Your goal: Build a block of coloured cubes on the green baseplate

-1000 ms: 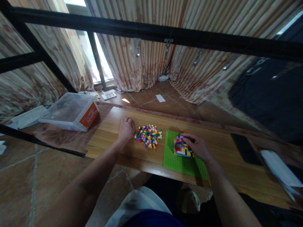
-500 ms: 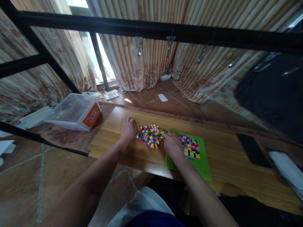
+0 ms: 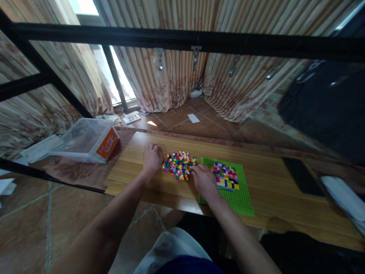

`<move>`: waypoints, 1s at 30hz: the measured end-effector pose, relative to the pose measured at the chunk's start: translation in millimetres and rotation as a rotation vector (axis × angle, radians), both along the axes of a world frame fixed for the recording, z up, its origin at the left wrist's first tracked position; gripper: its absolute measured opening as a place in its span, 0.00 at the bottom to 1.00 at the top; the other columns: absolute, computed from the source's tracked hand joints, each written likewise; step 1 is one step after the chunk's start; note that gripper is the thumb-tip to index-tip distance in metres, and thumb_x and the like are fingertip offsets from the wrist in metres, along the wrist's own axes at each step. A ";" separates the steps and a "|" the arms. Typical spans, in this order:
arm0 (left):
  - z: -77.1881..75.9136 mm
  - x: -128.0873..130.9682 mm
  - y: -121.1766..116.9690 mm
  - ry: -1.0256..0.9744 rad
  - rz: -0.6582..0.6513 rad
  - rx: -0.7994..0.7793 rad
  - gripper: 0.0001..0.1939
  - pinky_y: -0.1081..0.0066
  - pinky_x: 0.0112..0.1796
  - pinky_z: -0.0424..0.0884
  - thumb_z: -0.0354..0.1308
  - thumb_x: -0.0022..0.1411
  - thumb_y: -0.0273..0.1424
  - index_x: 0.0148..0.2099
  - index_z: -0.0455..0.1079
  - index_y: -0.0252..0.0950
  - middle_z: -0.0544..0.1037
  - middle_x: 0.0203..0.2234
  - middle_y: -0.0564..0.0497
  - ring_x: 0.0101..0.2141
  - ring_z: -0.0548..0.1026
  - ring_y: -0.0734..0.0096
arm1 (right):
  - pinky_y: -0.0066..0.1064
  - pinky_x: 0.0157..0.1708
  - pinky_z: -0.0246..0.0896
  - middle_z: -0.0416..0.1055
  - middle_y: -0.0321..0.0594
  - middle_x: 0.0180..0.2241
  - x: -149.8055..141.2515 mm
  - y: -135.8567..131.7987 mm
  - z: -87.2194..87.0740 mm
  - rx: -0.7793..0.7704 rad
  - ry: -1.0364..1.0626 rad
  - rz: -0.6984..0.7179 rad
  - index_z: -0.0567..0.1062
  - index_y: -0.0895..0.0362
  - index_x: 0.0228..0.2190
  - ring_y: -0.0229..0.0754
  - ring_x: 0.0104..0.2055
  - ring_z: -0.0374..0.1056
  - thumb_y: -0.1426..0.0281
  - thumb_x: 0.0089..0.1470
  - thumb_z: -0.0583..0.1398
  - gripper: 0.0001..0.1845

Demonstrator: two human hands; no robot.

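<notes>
A loose pile of small coloured building bricks (image 3: 178,166) lies on the wooden table (image 3: 168,196). My left hand (image 3: 153,156) rests palm down at the pile's left side, its fingers curled; whatever is under them is hidden. At the pile's right edge are the pinched fingertips of my right hand (image 3: 203,180), among the outermost bricks; I cannot make out what is between them. The right hand and wrist cover the left part of a green studded baseplate (image 3: 242,203). On that baseplate stands a tightly packed block of multicoloured bricks (image 3: 226,176).
A clear plastic box (image 3: 82,139) with an orange label lies beyond the table's left end. Toward the right are a dark flat slab (image 3: 302,176) and a white object (image 3: 342,196). A black metal bar (image 3: 171,39) crosses above, before striped curtains (image 3: 182,76).
The whole view has shifted slightly. My right hand has moved a little left, nearer the pile, and uncovers slightly more of the brick block. My left hand stays in place.
</notes>
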State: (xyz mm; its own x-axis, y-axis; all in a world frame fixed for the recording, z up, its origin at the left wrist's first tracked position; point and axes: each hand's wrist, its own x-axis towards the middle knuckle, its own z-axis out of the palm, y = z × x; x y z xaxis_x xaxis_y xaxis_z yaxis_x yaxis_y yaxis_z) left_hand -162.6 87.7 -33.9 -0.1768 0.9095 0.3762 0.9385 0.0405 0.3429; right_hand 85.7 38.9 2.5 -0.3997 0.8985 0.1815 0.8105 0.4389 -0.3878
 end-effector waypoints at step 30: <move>-1.2 -7.7 5.8 0.057 -0.043 0.006 0.13 0.57 0.49 0.67 0.46 0.61 0.27 0.41 0.73 0.37 0.76 0.41 0.41 0.47 0.71 0.53 | 0.42 0.47 0.66 0.77 0.41 0.37 124.2 35.0 -13.2 -0.066 0.683 -0.370 0.80 0.53 0.30 0.45 0.42 0.72 0.59 0.51 0.61 0.12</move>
State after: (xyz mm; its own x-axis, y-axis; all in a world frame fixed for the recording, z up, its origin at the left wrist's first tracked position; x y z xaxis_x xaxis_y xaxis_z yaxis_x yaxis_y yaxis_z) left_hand -170.3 93.6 -35.1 -0.1155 0.9135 0.3901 0.9574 -0.0023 0.2889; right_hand 209.8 73.9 -10.8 0.1097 0.9691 0.2211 0.4720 0.1449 -0.8696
